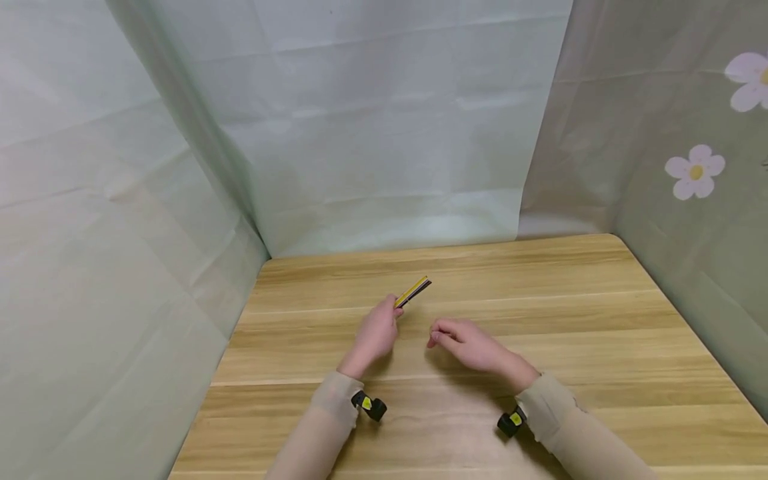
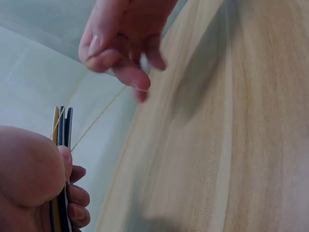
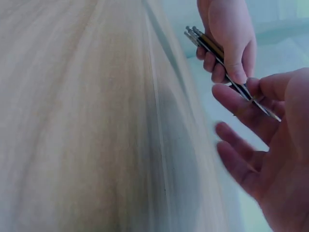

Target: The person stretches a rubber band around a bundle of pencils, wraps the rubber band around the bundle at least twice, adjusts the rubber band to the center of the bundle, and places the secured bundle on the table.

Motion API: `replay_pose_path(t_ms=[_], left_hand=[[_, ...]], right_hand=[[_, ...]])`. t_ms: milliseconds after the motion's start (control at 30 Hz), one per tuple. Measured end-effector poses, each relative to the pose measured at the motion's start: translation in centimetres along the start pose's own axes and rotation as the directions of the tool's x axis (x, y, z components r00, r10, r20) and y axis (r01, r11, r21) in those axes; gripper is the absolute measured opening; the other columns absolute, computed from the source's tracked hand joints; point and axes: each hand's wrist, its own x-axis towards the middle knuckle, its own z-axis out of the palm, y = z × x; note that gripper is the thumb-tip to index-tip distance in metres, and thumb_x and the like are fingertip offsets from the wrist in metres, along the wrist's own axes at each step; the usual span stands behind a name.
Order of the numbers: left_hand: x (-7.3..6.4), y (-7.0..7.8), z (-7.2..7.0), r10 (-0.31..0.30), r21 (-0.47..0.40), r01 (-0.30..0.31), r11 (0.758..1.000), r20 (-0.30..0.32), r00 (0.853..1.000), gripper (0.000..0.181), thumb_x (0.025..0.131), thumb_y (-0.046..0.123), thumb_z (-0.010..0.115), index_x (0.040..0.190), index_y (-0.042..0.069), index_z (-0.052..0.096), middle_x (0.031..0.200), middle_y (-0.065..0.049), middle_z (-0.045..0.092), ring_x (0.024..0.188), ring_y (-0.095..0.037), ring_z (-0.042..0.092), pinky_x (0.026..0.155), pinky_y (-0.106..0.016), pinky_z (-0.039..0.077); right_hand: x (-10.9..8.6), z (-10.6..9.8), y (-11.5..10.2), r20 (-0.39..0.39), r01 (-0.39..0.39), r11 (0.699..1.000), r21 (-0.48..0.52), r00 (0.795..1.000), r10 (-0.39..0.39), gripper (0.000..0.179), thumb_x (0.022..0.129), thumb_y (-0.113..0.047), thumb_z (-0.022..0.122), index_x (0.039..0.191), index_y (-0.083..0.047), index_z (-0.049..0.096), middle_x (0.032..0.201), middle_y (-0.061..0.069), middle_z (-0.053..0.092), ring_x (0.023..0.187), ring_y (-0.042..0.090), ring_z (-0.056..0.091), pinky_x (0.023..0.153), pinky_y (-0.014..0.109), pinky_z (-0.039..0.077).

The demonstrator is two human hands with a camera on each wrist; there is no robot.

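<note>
My left hand (image 1: pixel 377 330) grips a small bundle of pencils (image 1: pixel 414 291), yellow and dark ones, tilted up and away to the right. Silvery ends of the pencils (image 3: pixel 194 34) stick out past the fist in the right wrist view. From the bundle a thin yellow rubber band (image 2: pixel 100 115) stretches in two strands to the right hand. Just right of the bundle, my right hand (image 1: pixel 471 343) holds the band's far end with bent fingers (image 2: pixel 130 76). In the right wrist view its other fingers are spread, near the pencils' lower end.
Both hands are over a wood-grain table (image 1: pixel 600 320). Pale cloth (image 1: pixel 384 133) hangs behind it and at the left, with a flower-printed cloth (image 1: pixel 678 240) at the right. A small black camera (image 1: pixel 375 408) is strapped to the left wrist, another camera (image 1: pixel 510 423) to the right.
</note>
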Motion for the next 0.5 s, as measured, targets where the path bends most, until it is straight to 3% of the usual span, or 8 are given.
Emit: replay_pose_path(t_ms=[133, 233, 367, 500], left_hand=[[0.0, -0.4, 0.0, -0.001, 0.005, 0.001, 1.0, -0.001, 1.0, 0.012, 0.113, 0.017, 0.055, 0.108, 0.006, 0.056, 0.08, -0.004, 0.053, 0.067, -0.021, 0.052, 0.061, -0.039, 0.049], [-0.1, -0.5, 0.1, 0.009, 0.001, -0.009, 1.0, 0.016, 1.0, 0.012, 0.113, 0.016, 0.055, 0.108, 0.005, 0.056, 0.079, -0.003, 0.053, 0.067, -0.021, 0.052, 0.062, -0.039, 0.049], [-0.2, -0.5, 0.1, 0.033, -0.005, -0.033, 0.999, 0.034, 0.999, 0.012, 0.113, 0.016, 0.055, 0.108, 0.005, 0.056, 0.079, -0.003, 0.052, 0.069, -0.021, 0.052, 0.065, -0.04, 0.049], [-0.3, -0.4, 0.1, 0.046, 0.001, -0.046, 0.999, 0.039, 0.998, 0.012, 0.113, 0.015, 0.055, 0.106, 0.005, 0.055, 0.079, -0.004, 0.052, 0.07, -0.021, 0.051, 0.066, -0.04, 0.049]], right_hand=[[-0.4, 0.0, -0.7, -0.041, 0.075, 0.994, -0.076, 0.996, -0.078, 0.02, 0.112, -0.02, 0.058, 0.099, -0.017, 0.073, 0.106, -0.009, 0.076, 0.13, 0.026, 0.06, 0.108, 0.053, 0.047], [-0.5, -0.1, -1.2, -0.074, 0.135, 0.987, -0.088, 0.987, -0.141, 0.021, 0.107, -0.013, 0.06, 0.091, -0.017, 0.073, 0.115, 0.0, 0.075, 0.136, 0.028, 0.057, 0.111, 0.054, 0.045], [-0.6, 0.0, -1.5, -0.121, 0.244, 0.964, -0.107, 0.959, -0.256, 0.024, 0.098, -0.006, 0.064, 0.081, -0.022, 0.068, 0.113, -0.002, 0.076, 0.119, 0.018, 0.068, 0.101, 0.047, 0.053], [-0.6, 0.1, -1.5, -0.156, 0.351, 0.932, -0.092, 0.919, -0.362, 0.022, 0.094, 0.0, 0.064, 0.082, -0.019, 0.065, 0.085, -0.013, 0.071, 0.082, 0.004, 0.068, 0.075, 0.034, 0.057]])
